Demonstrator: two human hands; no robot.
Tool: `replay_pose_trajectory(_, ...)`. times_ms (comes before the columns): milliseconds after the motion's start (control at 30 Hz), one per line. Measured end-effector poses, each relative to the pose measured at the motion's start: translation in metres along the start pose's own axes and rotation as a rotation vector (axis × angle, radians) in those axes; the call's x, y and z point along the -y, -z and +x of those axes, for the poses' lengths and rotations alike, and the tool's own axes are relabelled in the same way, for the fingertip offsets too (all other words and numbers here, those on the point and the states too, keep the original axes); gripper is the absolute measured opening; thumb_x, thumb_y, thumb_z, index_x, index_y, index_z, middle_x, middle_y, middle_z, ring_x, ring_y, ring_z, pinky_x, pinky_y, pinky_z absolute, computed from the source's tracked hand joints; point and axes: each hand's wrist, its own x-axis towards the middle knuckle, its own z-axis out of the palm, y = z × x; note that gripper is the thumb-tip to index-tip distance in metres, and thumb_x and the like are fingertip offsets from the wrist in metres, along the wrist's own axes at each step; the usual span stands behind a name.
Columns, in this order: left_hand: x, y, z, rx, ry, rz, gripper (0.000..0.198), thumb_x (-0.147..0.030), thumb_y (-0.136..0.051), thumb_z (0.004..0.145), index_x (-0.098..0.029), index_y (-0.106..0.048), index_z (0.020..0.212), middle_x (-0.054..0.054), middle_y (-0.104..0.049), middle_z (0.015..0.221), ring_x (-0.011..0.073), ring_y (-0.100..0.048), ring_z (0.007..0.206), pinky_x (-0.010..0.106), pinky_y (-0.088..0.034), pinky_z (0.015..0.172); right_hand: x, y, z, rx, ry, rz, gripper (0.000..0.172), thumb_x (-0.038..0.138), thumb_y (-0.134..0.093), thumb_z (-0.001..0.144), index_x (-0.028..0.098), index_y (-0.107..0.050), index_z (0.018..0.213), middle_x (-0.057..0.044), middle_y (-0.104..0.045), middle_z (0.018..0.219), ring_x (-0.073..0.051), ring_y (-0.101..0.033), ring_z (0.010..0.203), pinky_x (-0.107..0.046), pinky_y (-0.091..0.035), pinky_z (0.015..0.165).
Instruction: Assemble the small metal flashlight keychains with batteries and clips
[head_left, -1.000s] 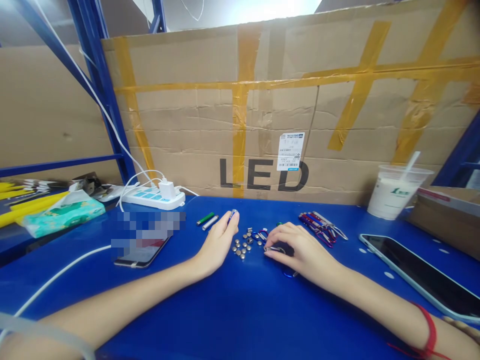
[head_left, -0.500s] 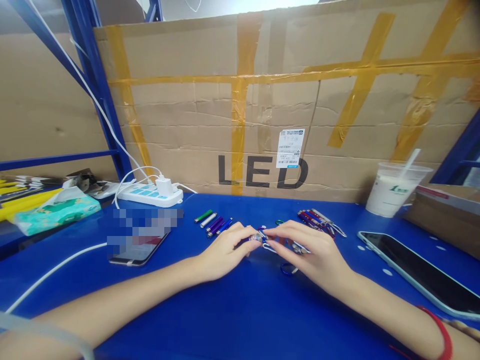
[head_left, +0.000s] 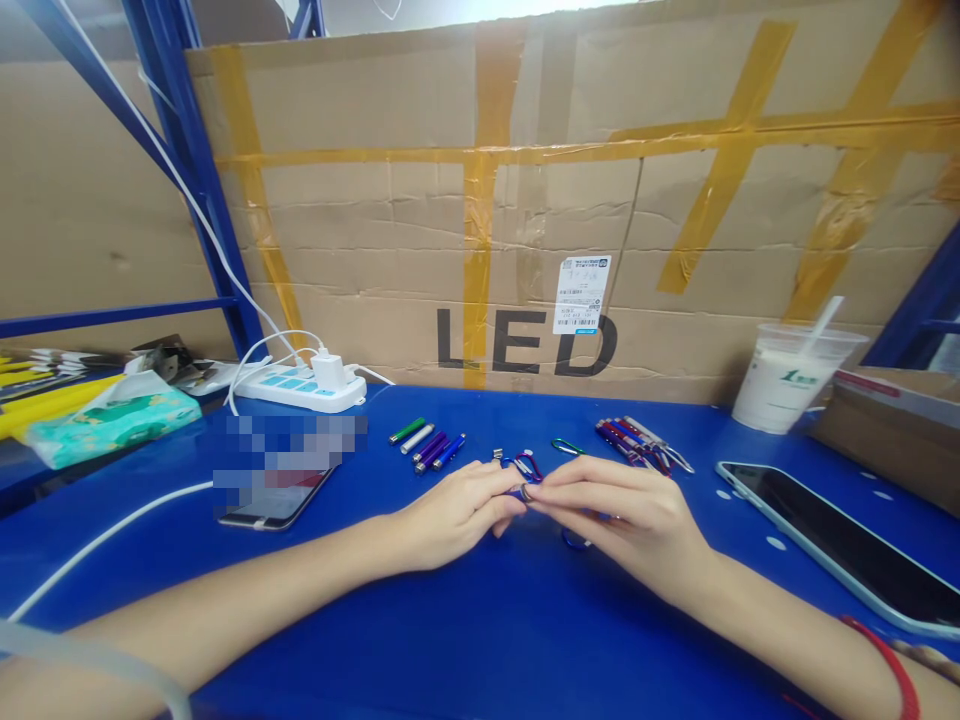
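In the middle of the desk, my left hand (head_left: pixel 457 515) and my right hand (head_left: pixel 630 510) meet with fingertips pinched together. Between them is a small silvery metal ring (head_left: pixel 527 492), partly covered by the fingers. Just behind the fingertips lie a dark red carabiner (head_left: pixel 531 463) and a blue one, with a tiny silver piece (head_left: pixel 496 455) beside them. A green carabiner (head_left: pixel 568 447) rests beyond my right hand. Another blue carabiner (head_left: pixel 575 540) shows partly under that hand. Left of centre, several small metal tubes (head_left: pixel 430 452) in green, silver, purple and blue lie side by side.
A bundle of red, purple and silver tubes with clips (head_left: pixel 637 445) lies at the back right. Phones lie left (head_left: pixel 289 500) and right (head_left: pixel 832 540). A drink cup (head_left: pixel 784 385), a power strip (head_left: pixel 300 388) and a tissue pack (head_left: pixel 116 420) stand along the back, before a cardboard wall (head_left: pixel 360 250).
The silver and blue items at my fingertips have given way to the small ring. My hands have shifted slightly down, uncovering the carabiners behind them.
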Motion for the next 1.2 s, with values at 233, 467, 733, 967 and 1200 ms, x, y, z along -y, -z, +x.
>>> replay_pose_trajectory(233, -0.002, 0.0, 0.0, 0.026, 0.006, 0.079, 0.033, -0.026, -0.025, 0.095, -0.02, -0.041, 0.067, 0.001, -0.054, 0.071, 0.0167, -0.048, 0.075, 0.028, -0.034, 0.075, -0.001, 0.0, 0.0, 0.056, 0.002, -0.041, 0.014, 0.019, -0.054, 0.086, 0.019, -0.068, 0.089, -0.005, -0.068, 0.084, -0.011, -0.065, 0.075, -0.018, -0.054, 0.065)
replay_pose_trajectory(467, 0.0, -0.001, -0.001, 0.018, 0.005, 0.117, 0.029, -0.034, -0.028, 0.095, -0.021, -0.048, 0.08, 0.003, -0.055, 0.08, 0.0182, -0.048, 0.078, 0.029, -0.035, 0.075, -0.001, 0.001, 0.0, 0.181, 0.002, -0.184, 0.019, 0.025, -0.047, 0.09, 0.022, -0.066, 0.091, -0.005, -0.065, 0.093, -0.008, -0.062, 0.065, -0.018, -0.048, 0.055)
replay_pose_trajectory(733, 0.001, -0.003, 0.002, -0.224, 0.209, -0.13, 0.026, -0.036, -0.029, 0.094, -0.021, -0.04, 0.076, -0.003, -0.047, 0.065, 0.013, -0.046, 0.062, 0.025, -0.037, 0.063, -0.002, -0.005, -0.002, 0.178, -0.292, -0.128, 0.02, 0.03, -0.049, 0.088, 0.024, -0.057, 0.106, -0.002, -0.064, 0.094, -0.009, -0.061, 0.063, -0.019, -0.049, 0.054)
replay_pose_trajectory(967, 0.014, 0.0, 0.006, -0.553, 0.466, -0.324, 0.032, -0.043, -0.023, 0.094, -0.021, -0.04, 0.08, -0.004, -0.044, 0.064, 0.0116, -0.043, 0.061, 0.023, -0.035, 0.059, -0.006, -0.005, -0.003, 0.532, -0.391, -0.087, 0.045, 0.05, -0.046, 0.086, 0.029, -0.051, 0.125, -0.008, -0.045, 0.133, -0.026, -0.042, 0.123, -0.048, -0.037, 0.101)
replay_pose_trajectory(1200, 0.009, -0.003, 0.004, -0.457, 0.351, -0.251, 0.024, -0.037, -0.026, 0.095, -0.021, -0.042, 0.087, -0.003, -0.049, 0.071, 0.0129, -0.049, 0.071, 0.027, -0.037, 0.073, 0.008, -0.006, 0.003, 0.749, -0.417, -0.002, 0.057, 0.062, -0.04, 0.084, 0.036, -0.04, 0.134, -0.004, -0.025, 0.148, -0.031, -0.015, 0.137, -0.058, -0.022, 0.106)
